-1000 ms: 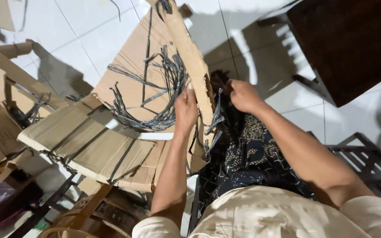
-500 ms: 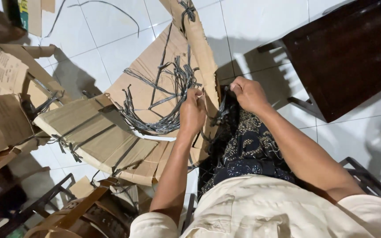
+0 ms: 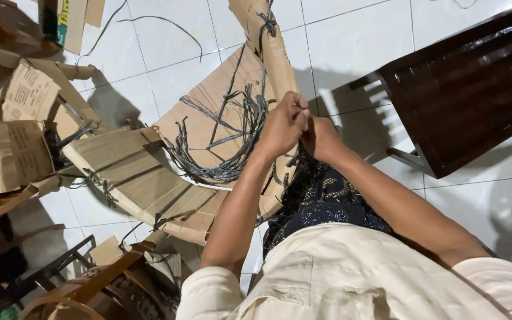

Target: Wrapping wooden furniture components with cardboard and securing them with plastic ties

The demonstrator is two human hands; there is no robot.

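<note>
Both hands are meeting up right at the edge of the cardboard roll [image 3: 271, 53]: left hand [image 3: 281, 127] and right hand [image 3: 321, 137] are touching, fingers pinching together. Can't tell what they're gripping. Black straps [image 3: 232, 148] are lying tangled on the cardboard sheet [image 3: 208, 101] just beside.

**Concealed and Cropped Areas**

The left hand [image 3: 281, 127] overlaps the right hand [image 3: 321, 139]; what the fingers pinch is too small to identify. The cardboard-wrapped piece [image 3: 271, 53] runs past the top edge. The dark wooden chair [image 3: 469, 89] is cropped at right. The items at lower left are cut off and partly shadowed.
</note>
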